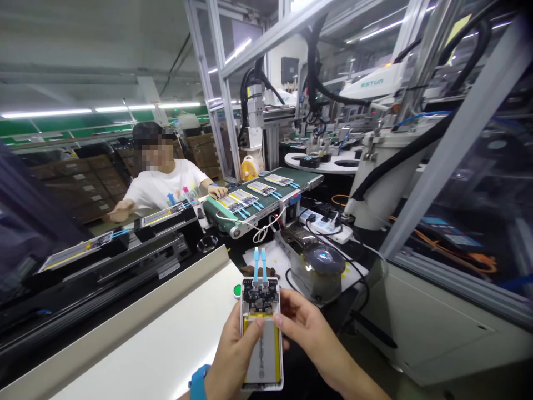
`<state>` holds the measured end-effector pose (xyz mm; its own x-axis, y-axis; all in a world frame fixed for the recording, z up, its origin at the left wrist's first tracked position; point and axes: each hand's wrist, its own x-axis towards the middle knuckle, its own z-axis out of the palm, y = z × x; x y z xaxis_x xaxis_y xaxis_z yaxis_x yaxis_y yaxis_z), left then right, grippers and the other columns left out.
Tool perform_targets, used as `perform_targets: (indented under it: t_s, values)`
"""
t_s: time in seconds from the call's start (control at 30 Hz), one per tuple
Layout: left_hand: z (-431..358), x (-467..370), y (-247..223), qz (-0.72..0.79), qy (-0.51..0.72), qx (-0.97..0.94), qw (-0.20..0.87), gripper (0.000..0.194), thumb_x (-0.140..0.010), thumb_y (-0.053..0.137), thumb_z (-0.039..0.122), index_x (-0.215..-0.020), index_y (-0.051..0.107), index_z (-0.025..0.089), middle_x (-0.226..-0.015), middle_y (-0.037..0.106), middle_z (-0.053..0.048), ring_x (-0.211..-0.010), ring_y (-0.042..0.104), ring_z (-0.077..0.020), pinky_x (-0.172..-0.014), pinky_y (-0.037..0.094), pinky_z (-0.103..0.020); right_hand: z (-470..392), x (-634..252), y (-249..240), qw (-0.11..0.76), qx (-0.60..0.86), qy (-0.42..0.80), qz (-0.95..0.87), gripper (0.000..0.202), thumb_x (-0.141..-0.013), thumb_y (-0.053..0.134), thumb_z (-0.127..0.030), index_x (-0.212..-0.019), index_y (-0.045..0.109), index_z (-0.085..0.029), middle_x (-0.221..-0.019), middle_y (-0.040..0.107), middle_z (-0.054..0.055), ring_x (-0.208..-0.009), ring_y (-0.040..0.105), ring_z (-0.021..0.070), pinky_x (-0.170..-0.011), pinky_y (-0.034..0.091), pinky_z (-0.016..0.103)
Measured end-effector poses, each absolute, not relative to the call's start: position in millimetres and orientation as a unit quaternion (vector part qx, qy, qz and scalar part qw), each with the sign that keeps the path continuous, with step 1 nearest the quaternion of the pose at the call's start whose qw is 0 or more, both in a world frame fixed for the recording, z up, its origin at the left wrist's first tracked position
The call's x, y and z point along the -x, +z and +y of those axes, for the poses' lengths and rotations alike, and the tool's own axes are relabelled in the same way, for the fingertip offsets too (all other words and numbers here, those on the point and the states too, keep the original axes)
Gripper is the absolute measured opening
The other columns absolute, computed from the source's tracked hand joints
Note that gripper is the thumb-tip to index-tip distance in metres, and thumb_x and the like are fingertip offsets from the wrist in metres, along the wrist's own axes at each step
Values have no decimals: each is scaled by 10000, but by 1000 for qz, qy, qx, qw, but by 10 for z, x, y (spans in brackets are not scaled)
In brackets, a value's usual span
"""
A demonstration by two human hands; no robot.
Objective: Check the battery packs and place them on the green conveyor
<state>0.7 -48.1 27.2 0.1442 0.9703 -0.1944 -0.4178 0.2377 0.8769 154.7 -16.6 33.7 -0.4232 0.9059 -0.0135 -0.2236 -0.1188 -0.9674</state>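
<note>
Between my two hands is an open power bank (262, 355), its white case showing a silver battery pouch with yellow edges. A dark circuit board (260, 297) fills its far end, and two light-blue cable plugs (260, 264) stick out beyond it. My left hand (235, 344), with a blue wristband, grips the left side, thumb lying on the battery. On the right edge, my right hand (306, 325) is closed around the case, its thumb near the seam between battery and board.
A green conveyor belt (287, 191) carries several similar power banks. Another person (166, 178) stands behind a black track with more units in holders. A white sloping panel (158, 333) lies left of my hands; a power strip (327, 225) and machine frame (453, 139) are at right.
</note>
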Motion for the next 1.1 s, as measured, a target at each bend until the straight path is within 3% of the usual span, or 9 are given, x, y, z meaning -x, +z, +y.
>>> perform_targets:
  t_s: [0.1, 0.2, 0.3, 0.43, 0.7, 0.9, 0.97, 1.03, 1.1]
  values:
    - [-486, -7, 277, 410, 519, -354, 661, 250, -865, 625, 314, -1049, 501, 199, -804, 730, -26, -676, 700, -185, -573, 500, -236, -180, -1498, 345, 422, 346, 676, -495, 386, -793, 674, -360, -1137, 589, -206, -1028, 654, 64, -891, 604, 200, -573, 507, 236]
    - [-488, -7, 303, 415, 520, -353, 658, 201, -864, 606, 275, -1025, 512, 201, -793, 728, -12, -657, 694, -178, -581, 511, -242, -180, -1453, 318, 424, 364, 676, -481, 367, -770, 690, -353, -1089, 610, -190, -889, 648, 39, -702, 567, 143, -453, 431, 188]
    - [-485, -11, 343, 416, 508, -350, 668, 174, -874, 563, 247, -1030, 502, 200, -801, 731, -16, -656, 700, -201, -600, 534, -281, -185, -1418, 293, 436, 360, 671, -479, 368, -767, 681, -363, -1080, 615, -181, -821, 642, 29, -636, 539, 126, -426, 399, 177]
    - [-482, -20, 395, 413, 491, -353, 681, 220, -864, 555, 240, -1061, 470, 194, -803, 734, -37, -647, 707, -240, -615, 555, -339, -189, -1420, 294, 443, 344, 673, -483, 390, -759, 680, -388, -1084, 617, -182, -873, 667, 51, -625, 547, 129, -429, 393, 187]
    - [-506, -57, 386, 379, 473, -326, 726, 306, -863, 533, 313, -1113, 425, 173, -748, 721, -83, -635, 701, -250, -629, 524, -352, -72, -1645, 469, 416, 304, 678, -523, 373, -813, 635, -467, -1074, 657, -201, -860, 659, 17, -670, 526, 108, -612, 435, 219]
    - [-470, -52, 414, 286, 449, -345, 773, 563, -694, 607, 316, -1199, 396, 185, -959, 713, -126, -685, 702, -285, -612, 520, -378, -12, -1627, 361, 447, 376, 640, -500, 369, -791, 644, -493, -941, 669, -158, -657, 596, -18, -464, 417, 53, -466, 330, 199]
    - [-418, -33, 396, 313, 457, -373, 745, 511, -682, 611, 308, -1144, 432, 184, -938, 718, -111, -693, 690, -257, -651, 512, -364, 19, -1588, 282, 481, 396, 619, -477, 398, -747, 674, -517, -919, 668, -158, -636, 596, -18, -430, 399, 50, -433, 312, 201]
    - [-356, 6, 359, 396, 485, -438, 645, 380, -728, 625, 344, -1034, 475, 176, -853, 719, -95, -704, 668, -228, -688, 491, -328, 54, -1547, 212, 519, 421, 593, -449, 443, -697, 697, -555, -906, 673, -166, -571, 565, -32, -405, 386, 58, -406, 309, 204]
    - [-306, 63, 322, 470, 493, -516, 520, 452, -688, 714, 379, -1022, 492, 170, -850, 714, -98, -741, 653, -236, -713, 479, -307, 79, -1495, 161, 549, 437, 571, -427, 483, -646, 712, -597, -886, 685, -179, -510, 537, -39, -388, 399, 78, -386, 331, 216]
